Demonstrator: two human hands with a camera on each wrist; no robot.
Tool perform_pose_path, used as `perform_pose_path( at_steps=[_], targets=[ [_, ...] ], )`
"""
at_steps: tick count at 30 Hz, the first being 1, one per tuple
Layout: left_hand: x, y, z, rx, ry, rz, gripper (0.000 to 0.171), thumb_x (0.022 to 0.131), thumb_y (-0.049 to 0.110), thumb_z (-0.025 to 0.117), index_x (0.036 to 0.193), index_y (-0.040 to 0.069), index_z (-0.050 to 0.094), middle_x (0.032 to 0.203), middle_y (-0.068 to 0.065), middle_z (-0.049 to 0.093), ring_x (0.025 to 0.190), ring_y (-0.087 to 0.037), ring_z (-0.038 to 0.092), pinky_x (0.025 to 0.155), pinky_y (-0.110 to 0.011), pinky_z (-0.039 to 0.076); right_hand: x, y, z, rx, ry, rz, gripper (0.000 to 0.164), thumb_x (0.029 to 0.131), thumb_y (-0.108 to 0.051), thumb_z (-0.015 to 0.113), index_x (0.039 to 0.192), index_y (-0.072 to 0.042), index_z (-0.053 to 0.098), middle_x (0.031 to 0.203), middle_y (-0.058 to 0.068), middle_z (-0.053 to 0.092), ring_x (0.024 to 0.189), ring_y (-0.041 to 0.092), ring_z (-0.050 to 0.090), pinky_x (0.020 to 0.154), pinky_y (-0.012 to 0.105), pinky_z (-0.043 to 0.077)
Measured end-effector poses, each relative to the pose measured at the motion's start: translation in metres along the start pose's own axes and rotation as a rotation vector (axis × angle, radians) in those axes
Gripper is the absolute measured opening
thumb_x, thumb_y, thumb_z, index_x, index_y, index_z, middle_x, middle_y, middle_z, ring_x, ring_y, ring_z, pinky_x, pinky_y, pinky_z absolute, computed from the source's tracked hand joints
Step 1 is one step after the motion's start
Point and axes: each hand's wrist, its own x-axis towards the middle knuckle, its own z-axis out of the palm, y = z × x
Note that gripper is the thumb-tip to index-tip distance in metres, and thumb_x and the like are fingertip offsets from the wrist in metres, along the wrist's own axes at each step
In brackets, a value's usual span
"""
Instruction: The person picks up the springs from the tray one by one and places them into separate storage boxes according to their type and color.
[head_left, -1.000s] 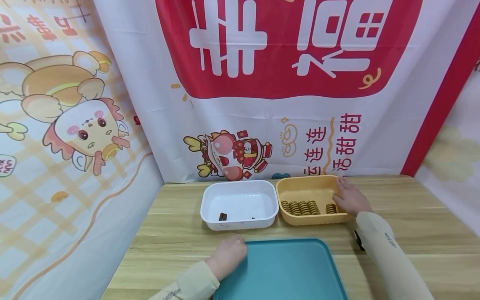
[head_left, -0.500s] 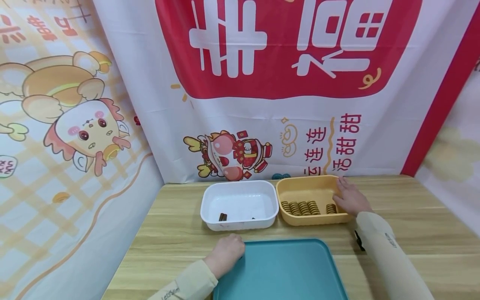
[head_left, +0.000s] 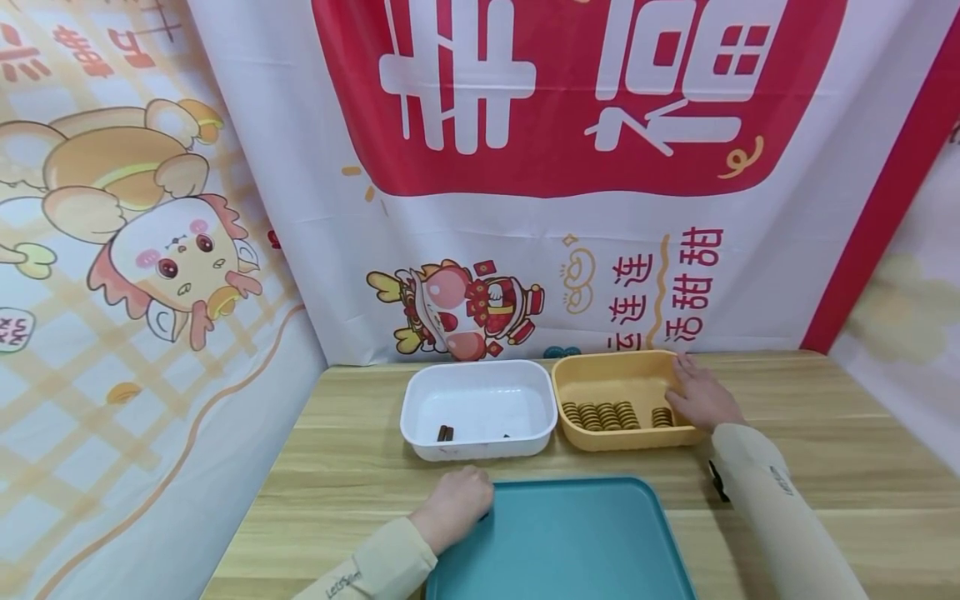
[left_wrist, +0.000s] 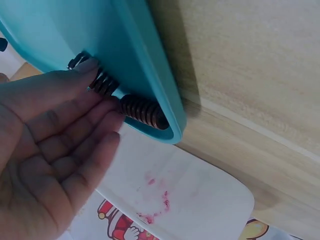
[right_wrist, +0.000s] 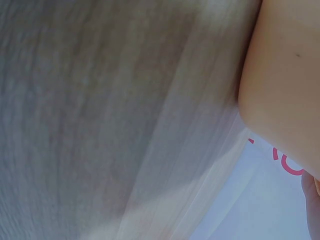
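My left hand [head_left: 453, 506] is at the back left corner of the teal tray [head_left: 570, 533]. In the left wrist view, its thumb and fingertips pinch a dark, ribbed, spring-like coil [left_wrist: 105, 84] over the tray floor. A second dark coil [left_wrist: 141, 110] lies just beside it, in the tray's corner against the rim. My right hand [head_left: 705, 397] holds the right wall of the yellow box [head_left: 615, 437], thumb inside and fingers at the rim's back corner. The right wrist view shows mostly the box's outer wall [right_wrist: 285, 75], with a bit of finger at the lower right.
A white box [head_left: 480, 450] stands left of the yellow one, two short dark pieces [head_left: 446, 433] in it. Several ribbed gold-brown rows [head_left: 600, 417] lie in the yellow box, with a shorter one [head_left: 662, 417] apart. Printed cloth [head_left: 480, 217] hangs behind the wooden table [head_left: 337, 433].
My left hand shifts slightly at the tray's corner, a little left and up, then back right. The right hand and both boxes stay where they were.
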Motion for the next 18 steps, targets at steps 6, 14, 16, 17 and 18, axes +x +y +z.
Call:
perform_pose_path(
  at_steps=[6,14,16,17,18],
  targets=[
    [0.0024,0.0006,0.0007,0.042,0.043,0.096,0.011,0.077,0.006,0.070,0.075,0.017,0.071,0.073,0.006,0.062,0.067,-0.008,0.056,0.054,-0.021,0.046,0.0004,0.0017,0.0015,0.009,0.006,0.004,0.067,0.095,-0.023,0.047,0.141,0.017,0.020,0.149,0.032,0.014,0.139,0.044,0.010,0.110,0.056,0.012],
    [0.0032,0.0021,0.0038,0.053,0.035,0.100,0.011,0.078,0.006,0.069,0.075,0.016,0.071,0.073,0.005,0.062,0.066,-0.007,0.056,0.053,-0.021,0.046,0.0006,0.0029,0.0028,0.012,0.010,0.006,0.067,0.095,-0.024,0.047,0.141,0.017,0.020,0.149,0.032,0.013,0.139,0.044,0.010,0.110,0.056,0.011],
    [0.0035,0.0026,0.0038,0.044,0.024,0.097,0.010,0.079,0.006,0.069,0.076,0.016,0.071,0.073,0.004,0.062,0.066,-0.008,0.055,0.053,-0.021,0.046,0.0006,0.0028,0.0027,0.012,0.009,0.005,0.067,0.095,-0.024,0.047,0.141,0.017,0.020,0.149,0.032,0.013,0.139,0.044,0.009,0.110,0.056,0.011],
    [0.0037,0.0028,0.0039,0.042,0.021,0.096,0.010,0.079,0.006,0.068,0.076,0.015,0.072,0.073,0.003,0.062,0.066,-0.008,0.055,0.053,-0.021,0.046,0.0007,0.0029,0.0028,0.013,0.007,0.007,0.067,0.095,-0.024,0.047,0.141,0.017,0.020,0.150,0.032,0.013,0.139,0.044,0.009,0.110,0.056,0.011],
    [0.0037,0.0030,0.0037,0.039,0.015,0.095,0.010,0.079,0.006,0.068,0.077,0.015,0.072,0.073,0.003,0.062,0.066,-0.008,0.055,0.053,-0.022,0.046,0.0007,0.0031,0.0028,0.012,0.006,0.007,0.068,0.095,-0.024,0.047,0.141,0.017,0.020,0.150,0.032,0.013,0.139,0.044,0.009,0.110,0.056,0.011]
  ],
)
